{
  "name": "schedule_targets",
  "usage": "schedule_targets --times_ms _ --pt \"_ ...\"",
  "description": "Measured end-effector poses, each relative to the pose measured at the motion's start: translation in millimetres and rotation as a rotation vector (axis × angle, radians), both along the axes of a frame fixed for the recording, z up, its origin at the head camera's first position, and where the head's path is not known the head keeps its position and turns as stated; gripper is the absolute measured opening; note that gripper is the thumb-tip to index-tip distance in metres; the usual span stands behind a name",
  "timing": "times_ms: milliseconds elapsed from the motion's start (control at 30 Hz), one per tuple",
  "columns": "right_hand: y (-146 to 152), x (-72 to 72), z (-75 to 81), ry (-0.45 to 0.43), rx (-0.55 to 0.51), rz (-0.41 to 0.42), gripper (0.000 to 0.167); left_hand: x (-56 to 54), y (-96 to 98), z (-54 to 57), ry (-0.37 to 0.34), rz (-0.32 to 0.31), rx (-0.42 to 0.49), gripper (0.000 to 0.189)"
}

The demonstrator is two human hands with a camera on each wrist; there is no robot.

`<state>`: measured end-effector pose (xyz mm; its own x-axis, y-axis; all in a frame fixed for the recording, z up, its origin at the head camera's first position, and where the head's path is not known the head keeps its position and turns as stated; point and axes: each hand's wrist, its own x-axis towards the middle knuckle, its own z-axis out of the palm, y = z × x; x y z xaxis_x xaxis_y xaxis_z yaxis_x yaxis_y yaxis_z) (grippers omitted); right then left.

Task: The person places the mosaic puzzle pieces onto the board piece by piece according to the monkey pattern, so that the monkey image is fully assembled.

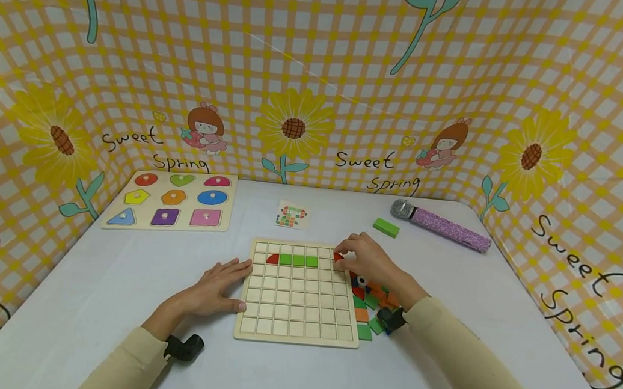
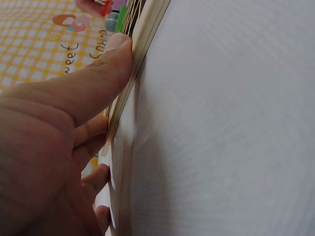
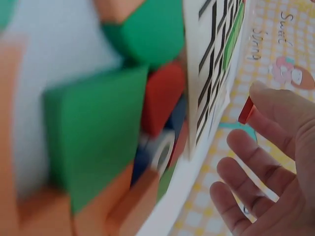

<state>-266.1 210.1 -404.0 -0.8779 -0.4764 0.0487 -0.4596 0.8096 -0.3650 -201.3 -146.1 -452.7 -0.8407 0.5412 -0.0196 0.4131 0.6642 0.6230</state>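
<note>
A square wooden grid board [image 1: 297,302] lies on the white table. In its second row sit a red quarter-round tile [image 1: 273,259] and three green square tiles [image 1: 298,260]. My left hand [image 1: 217,285] rests against the board's left edge, fingers fairly straight, thumb on the rim in the left wrist view. Over the board's upper right corner, my right hand [image 1: 365,257] pinches a small red tile [image 3: 246,110] between thumb and forefinger; its other fingers are spread loosely in the right wrist view.
Loose tiles in green [image 1: 365,332], orange [image 1: 361,315], red and blue heap along the board's right side. Behind lie a pattern card [image 1: 291,215], a green block [image 1: 386,227], a purple glittery microphone [image 1: 445,227] and a knobbed shape puzzle [image 1: 147,213]. Patterned cloth [image 1: 311,50] walls the table.
</note>
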Motion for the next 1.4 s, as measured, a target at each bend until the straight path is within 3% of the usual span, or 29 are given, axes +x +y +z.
schedule_targets --times_ms 533,1400 --pt "-34.0 -2.0 -8.6 -0.013 0.034 -0.045 0.024 -0.1 -0.1 -0.8 -0.004 0.005 -0.006 0.08" --pt "-36.8 -3.8 -14.6 -0.017 0.088 -0.066 0.027 -0.8 -1.1 -2.0 0.008 0.001 -0.009 0.08"
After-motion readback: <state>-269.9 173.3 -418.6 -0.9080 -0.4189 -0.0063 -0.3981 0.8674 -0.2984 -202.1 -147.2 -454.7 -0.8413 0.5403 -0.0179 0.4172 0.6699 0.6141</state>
